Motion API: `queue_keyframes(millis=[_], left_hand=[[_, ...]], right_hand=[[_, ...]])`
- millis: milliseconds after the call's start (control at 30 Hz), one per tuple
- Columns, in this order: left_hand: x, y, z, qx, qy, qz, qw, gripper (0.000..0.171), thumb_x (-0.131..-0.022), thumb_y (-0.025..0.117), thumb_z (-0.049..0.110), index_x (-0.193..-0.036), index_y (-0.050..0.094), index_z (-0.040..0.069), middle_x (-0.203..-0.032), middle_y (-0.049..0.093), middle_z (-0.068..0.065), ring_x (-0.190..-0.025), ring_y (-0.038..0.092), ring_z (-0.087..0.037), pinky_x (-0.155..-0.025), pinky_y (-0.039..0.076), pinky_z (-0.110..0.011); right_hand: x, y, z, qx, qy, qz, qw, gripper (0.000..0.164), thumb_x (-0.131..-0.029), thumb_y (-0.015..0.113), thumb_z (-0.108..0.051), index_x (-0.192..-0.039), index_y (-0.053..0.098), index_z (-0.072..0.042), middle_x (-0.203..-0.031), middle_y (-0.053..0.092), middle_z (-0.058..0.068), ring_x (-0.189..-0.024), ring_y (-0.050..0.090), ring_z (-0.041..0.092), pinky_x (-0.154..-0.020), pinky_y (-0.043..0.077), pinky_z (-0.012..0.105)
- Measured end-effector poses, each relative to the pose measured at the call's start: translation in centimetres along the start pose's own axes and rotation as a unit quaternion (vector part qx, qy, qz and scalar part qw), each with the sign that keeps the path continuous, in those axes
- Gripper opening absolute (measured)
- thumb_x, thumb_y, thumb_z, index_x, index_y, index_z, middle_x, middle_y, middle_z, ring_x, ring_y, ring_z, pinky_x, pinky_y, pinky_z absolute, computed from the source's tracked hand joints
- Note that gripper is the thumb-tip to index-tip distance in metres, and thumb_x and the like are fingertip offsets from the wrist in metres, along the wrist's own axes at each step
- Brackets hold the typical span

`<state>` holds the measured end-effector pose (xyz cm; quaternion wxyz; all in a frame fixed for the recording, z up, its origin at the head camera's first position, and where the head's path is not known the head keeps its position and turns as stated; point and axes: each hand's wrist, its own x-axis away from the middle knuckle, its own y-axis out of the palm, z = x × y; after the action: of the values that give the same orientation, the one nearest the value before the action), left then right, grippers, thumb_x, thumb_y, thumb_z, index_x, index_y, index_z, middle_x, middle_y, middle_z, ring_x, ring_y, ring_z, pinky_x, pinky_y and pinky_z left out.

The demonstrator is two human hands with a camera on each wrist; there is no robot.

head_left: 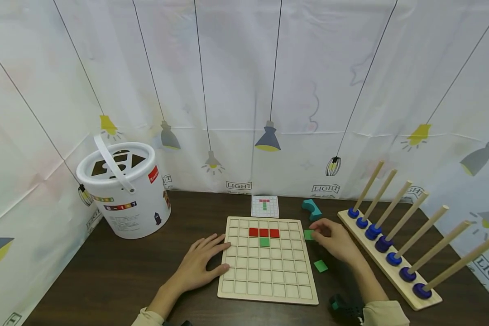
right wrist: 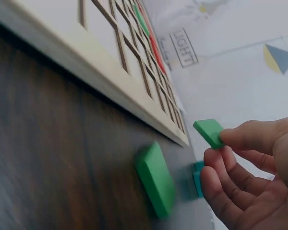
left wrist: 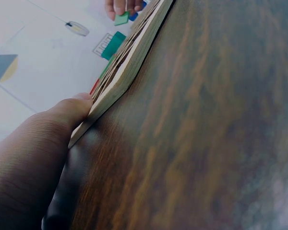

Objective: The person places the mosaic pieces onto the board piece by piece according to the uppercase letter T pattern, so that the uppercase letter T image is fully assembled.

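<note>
A wooden grid board lies on the dark table, with several red square tiles in a row and one green tile just under the middle one. My right hand pinches another green tile between thumb and finger, beside the board's right edge. A loose green tile lies on the table below that hand. With fingers spread, my left hand rests at the board's left edge, its thumb touching the rim in the left wrist view.
Behind the board lies a small pattern card with a red and green T. A teal arched block sits near the right hand. To the right stands a peg rack with blue rings; a white bucket stands at left.
</note>
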<state>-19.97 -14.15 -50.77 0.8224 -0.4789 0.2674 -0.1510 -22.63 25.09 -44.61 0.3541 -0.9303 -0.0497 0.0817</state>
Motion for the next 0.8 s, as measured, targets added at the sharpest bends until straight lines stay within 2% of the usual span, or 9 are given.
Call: queue_keyframes(millis=[300, 633, 800], left_hand=[[0.0, 0.0, 0.0, 0.015, -0.013, -0.013, 0.9997, 0.058, -0.090, 0.051, 0.059, -0.141, 0.044, 0.034, -0.153, 0.035, 0.004, -0.143, 0.028, -0.024, -0.112, 0.021, -0.056], [0.1, 0.0, 0.0, 0.013, -0.008, -0.006, 0.9999, 0.057, -0.090, 0.051, 0.058, -0.141, 0.045, 0.034, -0.152, 0.036, 0.004, -0.143, 0.029, -0.025, -0.111, 0.022, -0.057], [0.1, -0.1, 0.1, 0.015, -0.004, -0.002, 0.9999, 0.057, -0.090, 0.052, 0.057, -0.141, 0.045, 0.032, -0.152, 0.036, 0.003, -0.142, 0.029, -0.026, -0.111, 0.023, -0.057]], right_hand=[[-0.2, 1.6, -1.0, -0.017, 0.010, -0.016, 1.000, 0.021, -0.092, 0.061, -0.016, -0.108, 0.062, -0.004, -0.096, 0.065, 0.009, -0.085, 0.062, 0.018, -0.064, 0.051, 0.025], [-0.2, 2.8, -1.8, -0.035, 0.001, -0.031, 0.999, 0.015, -0.091, 0.063, -0.017, -0.103, 0.063, -0.007, -0.092, 0.065, 0.007, -0.080, 0.061, 0.016, -0.064, 0.050, 0.025], [-0.3, 3.2, -2.3, -0.027, 0.002, -0.029, 0.999, 0.014, -0.091, 0.064, -0.018, -0.102, 0.064, -0.009, -0.092, 0.065, 0.006, -0.081, 0.060, 0.015, -0.065, 0.049, 0.025]])
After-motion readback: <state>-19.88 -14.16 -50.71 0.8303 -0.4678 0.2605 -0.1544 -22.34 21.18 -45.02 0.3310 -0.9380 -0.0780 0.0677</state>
